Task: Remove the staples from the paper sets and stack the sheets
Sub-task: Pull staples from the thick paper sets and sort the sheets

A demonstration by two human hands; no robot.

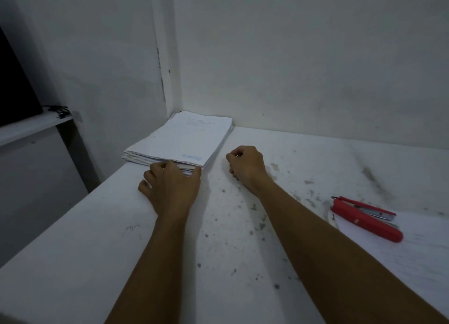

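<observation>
A thick stack of white paper sets lies in the far corner of the white table, against the walls. My left hand is at the stack's near edge, with its fingers curled into the sheets and the thumb along the near right corner. My right hand rests on the table just right of the stack, apart from it. Its fingers are curled, and thumb and forefinger pinch a tiny pale glint that looks like a staple. A red stapler lies on loose sheets at the right edge.
Two white walls meet behind the stack. The tabletop is speckled with dark stains between my arms and toward the stapler. At the far left a lower shelf carries a dark object and some black cable.
</observation>
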